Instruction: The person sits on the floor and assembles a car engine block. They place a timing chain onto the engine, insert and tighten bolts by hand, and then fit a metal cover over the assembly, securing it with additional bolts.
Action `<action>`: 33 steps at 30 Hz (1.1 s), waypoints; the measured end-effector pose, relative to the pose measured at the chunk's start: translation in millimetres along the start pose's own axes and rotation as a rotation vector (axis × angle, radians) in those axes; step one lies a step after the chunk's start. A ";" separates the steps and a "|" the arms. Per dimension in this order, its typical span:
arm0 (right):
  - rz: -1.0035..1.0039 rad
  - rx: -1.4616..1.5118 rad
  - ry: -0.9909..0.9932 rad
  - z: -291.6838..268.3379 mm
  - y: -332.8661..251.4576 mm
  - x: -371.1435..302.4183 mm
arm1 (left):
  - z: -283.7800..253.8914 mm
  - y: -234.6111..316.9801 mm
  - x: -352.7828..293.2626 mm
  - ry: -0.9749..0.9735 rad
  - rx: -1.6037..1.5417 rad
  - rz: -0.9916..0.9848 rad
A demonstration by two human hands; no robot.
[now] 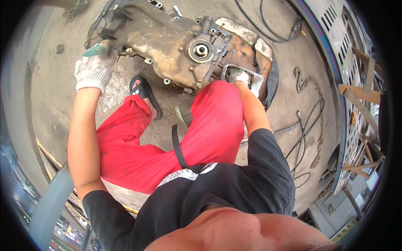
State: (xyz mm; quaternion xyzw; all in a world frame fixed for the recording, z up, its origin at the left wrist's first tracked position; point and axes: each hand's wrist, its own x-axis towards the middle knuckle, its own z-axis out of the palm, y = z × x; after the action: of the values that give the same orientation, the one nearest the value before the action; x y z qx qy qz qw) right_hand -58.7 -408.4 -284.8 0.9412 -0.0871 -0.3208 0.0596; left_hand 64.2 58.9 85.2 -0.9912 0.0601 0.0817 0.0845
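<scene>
A large, oil-stained engine (167, 42) lies on the floor in front of me, with a round crank seal and pulley hub (201, 50) facing up. My left hand (97, 62), in a white knit glove with a green patch, is closed on the engine's left end; its fingertips are partly hidden against the dark metal. My right hand (239, 76), also gloved, reaches into a pale metal frame (256, 83) at the engine's right end, beside my knee. The fingers of that hand are hidden inside the frame's opening.
A small socket-like metal piece (178, 10) lies beyond the engine. Black cables (272, 35) curl at the far right, and a rusty chain (320, 125) runs along the floor. A perforated white metal panel (335, 25) with wooden pieces stands at the right. My sandaled foot (146, 94) is close to the engine.
</scene>
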 end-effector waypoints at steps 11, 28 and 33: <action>0.235 0.792 0.031 -145.7 51.6 -108.6 | -20.6 -8.3 5.8 -0.120 -0.139 0.014; -0.730 0.123 0.485 -456.1 -172.1 -83.3 | -13.6 -10.2 9.8 -0.082 -0.160 0.078; -0.741 -0.312 0.465 -467.0 -194.1 -75.6 | -14.5 -8.0 8.2 -0.153 -0.231 0.009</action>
State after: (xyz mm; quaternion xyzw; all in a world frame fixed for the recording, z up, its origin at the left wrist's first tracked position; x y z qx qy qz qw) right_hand 193.6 -177.1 95.0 0.9356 0.3203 -0.1100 0.0998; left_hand 75.5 63.4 99.2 -0.9849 0.0483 0.1639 -0.0263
